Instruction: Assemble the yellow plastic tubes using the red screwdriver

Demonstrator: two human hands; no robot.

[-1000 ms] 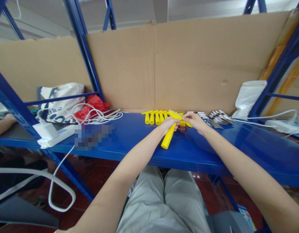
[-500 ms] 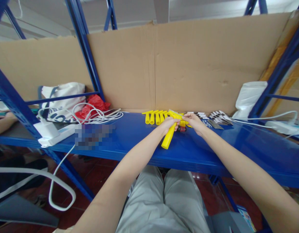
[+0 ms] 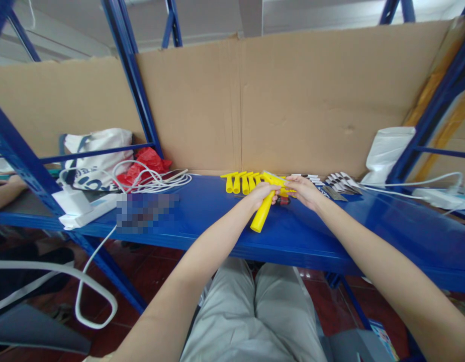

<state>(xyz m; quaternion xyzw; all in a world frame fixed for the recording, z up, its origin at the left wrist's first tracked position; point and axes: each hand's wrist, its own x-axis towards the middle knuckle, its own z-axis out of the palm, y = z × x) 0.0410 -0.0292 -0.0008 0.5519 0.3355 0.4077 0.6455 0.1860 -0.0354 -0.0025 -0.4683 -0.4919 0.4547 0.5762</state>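
Note:
In the head view my left hand is closed around a yellow T-shaped scraper, whose hollow round handle points down toward me. My right hand has its fingers pinched at the right end of the scraper's wide head, where a small yellow part shows; whether that part is separate I cannot tell. Behind my left hand, several like yellow scrapers lie in a row. A small red and black object lies under my hands, partly hidden.
Thin flat pieces in black and white are fanned out on the blue table, right of my hands. A white bag leans at the right post. Coiled white cables, a power strip and a cloth bag are left.
My right hand's fingers have shifted slightly at the scraper's head and are a little more bent. The left hand and scraper are almost unmoved.

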